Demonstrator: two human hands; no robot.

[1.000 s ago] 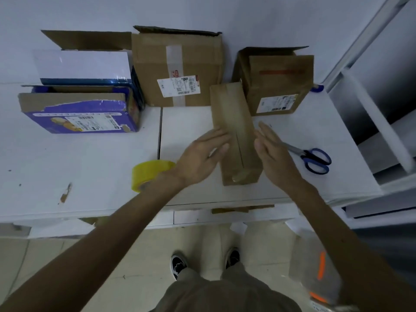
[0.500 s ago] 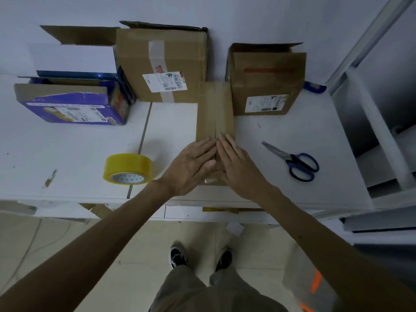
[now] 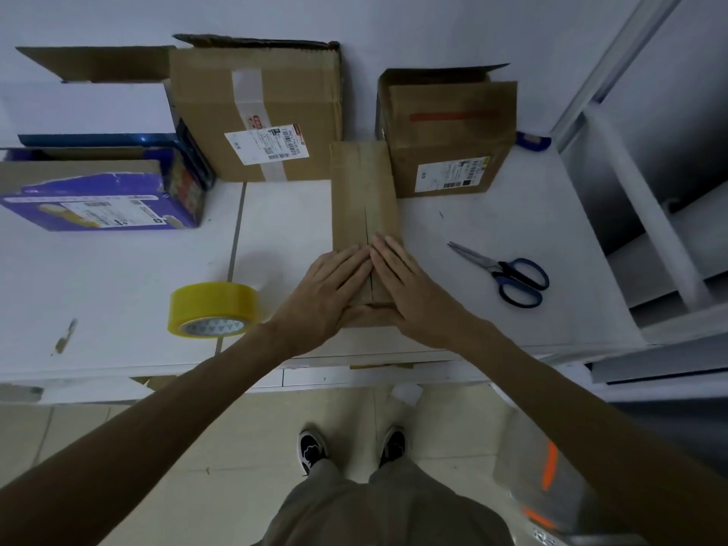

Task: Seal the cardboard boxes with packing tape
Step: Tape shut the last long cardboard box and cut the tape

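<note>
A long narrow cardboard box (image 3: 363, 191) lies lengthwise on the white table (image 3: 118, 277), its two top flaps meeting in a centre seam. My left hand (image 3: 329, 291) and my right hand (image 3: 409, 287) press flat on the near end of the box, one on each flap, fingertips meeting at the seam. A yellow roll of packing tape (image 3: 212, 309) stands to the left of my left wrist. Blue-handled scissors (image 3: 508, 275) lie to the right of the box.
Three other boxes line the wall: a large brown one (image 3: 256, 112) with a label, a smaller open brown one (image 3: 449, 132), and a purple printed one (image 3: 102, 191) at far left. A white shelf frame (image 3: 646, 191) stands right. The table's front edge is near my wrists.
The box turned from a slant to straight in front of me. Both hands moved from its sides onto the top flaps and now press them together.
</note>
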